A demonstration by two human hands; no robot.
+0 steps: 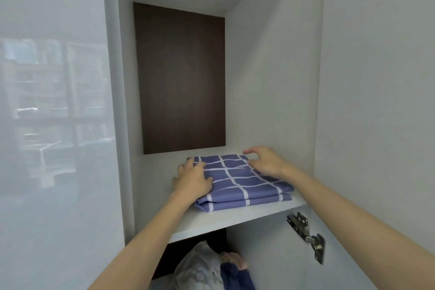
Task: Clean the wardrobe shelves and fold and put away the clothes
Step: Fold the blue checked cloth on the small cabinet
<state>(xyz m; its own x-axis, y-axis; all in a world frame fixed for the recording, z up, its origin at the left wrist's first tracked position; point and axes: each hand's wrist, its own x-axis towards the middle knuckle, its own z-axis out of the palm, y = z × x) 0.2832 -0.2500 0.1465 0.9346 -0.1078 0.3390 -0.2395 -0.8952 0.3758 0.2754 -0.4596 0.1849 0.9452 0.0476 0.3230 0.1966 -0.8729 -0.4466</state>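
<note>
Head view, looking into an open wardrobe compartment. A folded cloth (240,181), violet-blue with a white grid, lies flat on the white shelf (235,219), filling most of its width and reaching close to the front edge. The left hand (193,179) rests palm-down on the cloth's left edge, its fingers (188,165) nearly straight and spread, clasping nothing. The right hand (266,162) sits on the far right part of the cloth, its fingers (254,149) loosely arched and apart over the rear corner; no fold is seen pinched between them. Behind the cloth stands a dark brown back panel (181,77), framed by pale side walls. A glossy white door (51,101) at left mirrors windows and buildings. The open door (376,101) at right carries two metal hinges, the lower hinge (306,235) just under the shelf's front edge. Below the shelf lies a loose heap of clothes (207,268) in grey, navy and pink.
</note>
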